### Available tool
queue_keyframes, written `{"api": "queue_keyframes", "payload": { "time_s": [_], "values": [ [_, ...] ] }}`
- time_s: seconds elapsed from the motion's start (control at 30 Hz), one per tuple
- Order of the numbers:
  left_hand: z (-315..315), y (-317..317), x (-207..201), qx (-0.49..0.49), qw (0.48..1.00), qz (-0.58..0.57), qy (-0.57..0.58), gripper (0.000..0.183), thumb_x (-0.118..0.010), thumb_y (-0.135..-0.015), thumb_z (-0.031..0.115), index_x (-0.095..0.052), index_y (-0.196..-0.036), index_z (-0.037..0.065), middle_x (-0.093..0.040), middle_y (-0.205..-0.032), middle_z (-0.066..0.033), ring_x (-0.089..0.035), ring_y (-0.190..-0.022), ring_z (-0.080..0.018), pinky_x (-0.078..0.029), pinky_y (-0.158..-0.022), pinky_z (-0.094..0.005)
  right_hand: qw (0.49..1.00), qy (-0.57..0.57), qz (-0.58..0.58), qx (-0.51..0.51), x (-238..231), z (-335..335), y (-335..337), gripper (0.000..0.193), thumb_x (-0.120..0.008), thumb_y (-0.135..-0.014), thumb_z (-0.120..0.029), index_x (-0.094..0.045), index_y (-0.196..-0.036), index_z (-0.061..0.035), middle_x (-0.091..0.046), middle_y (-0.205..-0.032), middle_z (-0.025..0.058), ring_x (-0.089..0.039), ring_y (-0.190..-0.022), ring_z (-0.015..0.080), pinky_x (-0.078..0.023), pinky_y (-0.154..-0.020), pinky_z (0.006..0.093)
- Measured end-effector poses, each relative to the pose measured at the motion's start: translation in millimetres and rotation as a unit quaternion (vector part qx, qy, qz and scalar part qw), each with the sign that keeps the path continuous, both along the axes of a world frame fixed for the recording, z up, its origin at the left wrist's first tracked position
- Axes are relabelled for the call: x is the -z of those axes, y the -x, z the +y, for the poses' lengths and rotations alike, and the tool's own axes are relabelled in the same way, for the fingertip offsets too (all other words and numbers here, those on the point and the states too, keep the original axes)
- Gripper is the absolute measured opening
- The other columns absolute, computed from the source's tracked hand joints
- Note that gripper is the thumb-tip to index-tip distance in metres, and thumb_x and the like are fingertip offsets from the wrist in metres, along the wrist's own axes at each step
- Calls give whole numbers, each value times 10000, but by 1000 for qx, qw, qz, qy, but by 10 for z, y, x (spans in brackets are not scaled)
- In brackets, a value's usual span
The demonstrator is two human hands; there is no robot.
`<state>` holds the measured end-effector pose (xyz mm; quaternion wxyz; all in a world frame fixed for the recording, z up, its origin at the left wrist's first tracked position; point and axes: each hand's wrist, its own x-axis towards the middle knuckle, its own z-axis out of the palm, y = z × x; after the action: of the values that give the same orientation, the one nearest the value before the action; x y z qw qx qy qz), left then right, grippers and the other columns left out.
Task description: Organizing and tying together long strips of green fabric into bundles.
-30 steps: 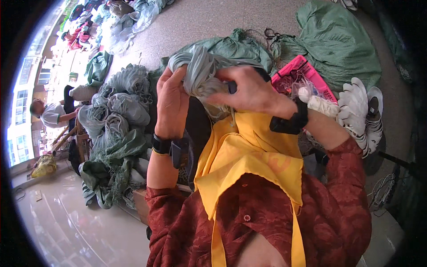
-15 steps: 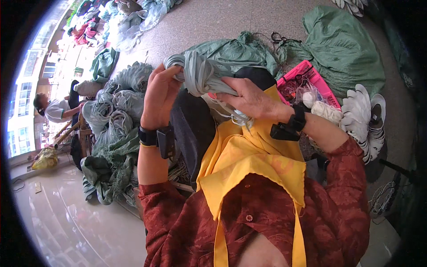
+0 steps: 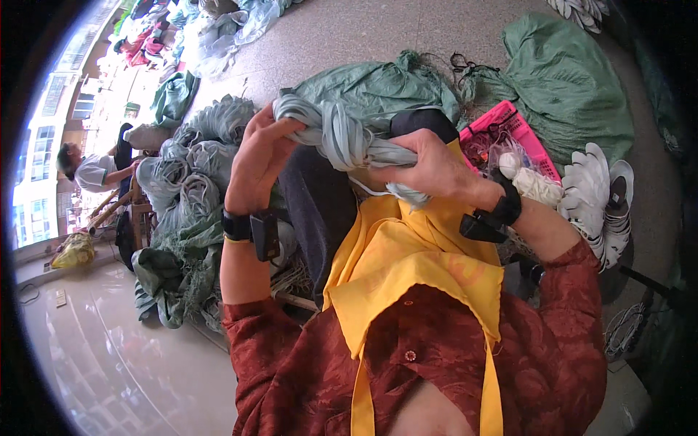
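A bundle of pale blue-grey cord (image 3: 336, 134), wound round its own middle, is held up above my lap between both hands. My left hand (image 3: 262, 149) grips the looped end, thumb on top. Around the other end, the fingers of my right hand (image 3: 429, 166) are closed, and a loose tail of cord hangs below it. Under the bundle lies my yellow apron (image 3: 407, 247), spread over dark trousers.
Similar cord bundles (image 3: 200, 160) are heaped at left on a green sack (image 3: 171, 280). A pink basket (image 3: 534, 134) with white yarn balls stands at right, beside stacked white shoe soles (image 3: 585, 189). Green sacks (image 3: 574, 80) lie beyond. Another person (image 3: 91, 171) sits far left.
My right hand has moved right and slightly down along the bundle, which now looks stretched longer. My left hand still grips the looped end.
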<state>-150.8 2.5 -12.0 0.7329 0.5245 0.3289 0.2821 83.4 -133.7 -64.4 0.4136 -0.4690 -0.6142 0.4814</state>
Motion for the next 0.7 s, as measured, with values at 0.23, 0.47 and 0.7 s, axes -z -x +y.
{"api": "queue_keyframes", "payload": {
  "time_s": [0.23, 0.47, 0.7],
  "values": [
    [-318, -182, -187, -52, 960, 221, -166, 324, -600, -770, -35, -532, -1086, -30, -571, -938, -22, -547, -838, -88, -453, -760, -221, 997, 34, 60, -37, 97, 121, -121, 234, -627, -882, -77, -616, -1104, -5, -650, -983, 1, -558, -891, 46, -455, -788, 240],
    [-67, -192, -132, -137, 974, 144, -107, 123, -516, -822, -5, -540, -942, -15, -543, -812, -7, -513, -717, -94, -434, -667, -226, 1000, -7, 12, -28, -146, -3, 83, 321, -611, -922, -214, -574, -1151, 8, -644, -876, 67, -596, -790, 128, -465, -701, 277],
    [179, -45, -22, -61, 798, 267, -537, 93, -480, -770, -80, -547, -801, -24, -531, -759, -47, -491, -757, -154, -436, -698, -284, 955, -199, -212, 50, -135, -54, 428, 385, -581, -928, -326, -510, -1031, 38, -567, -651, 225, -597, -614, 406, -455, -513, 442]
  ]
}}
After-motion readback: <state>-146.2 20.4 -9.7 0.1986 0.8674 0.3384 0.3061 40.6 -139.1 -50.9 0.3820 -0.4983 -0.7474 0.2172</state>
